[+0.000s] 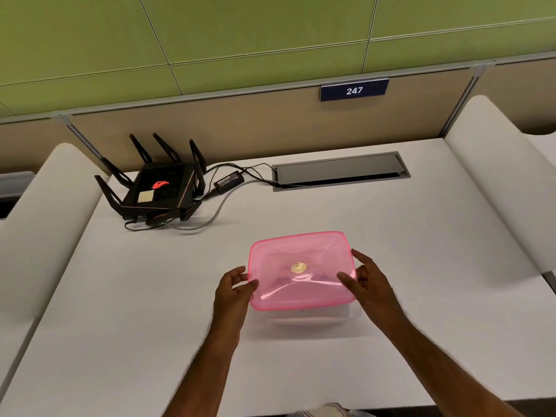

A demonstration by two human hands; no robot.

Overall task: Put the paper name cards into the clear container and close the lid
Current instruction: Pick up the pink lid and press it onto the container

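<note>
A translucent pink lid [301, 270] with a round gold sticker in its middle lies on top of the clear container [310, 319], whose pale wall shows below the lid's near edge. My left hand [236, 285] grips the lid's left edge, thumb on top. My right hand [365, 276] holds the right edge, thumb on the lid and fingers spread beside it. No paper name cards are visible; the container's inside is hidden by the lid.
A black router [156, 188] with several antennas and its cables sits at the back left of the white desk [120, 326]. A grey cable hatch [340, 171] lies at the back centre. White side dividers [496, 176] flank the desk.
</note>
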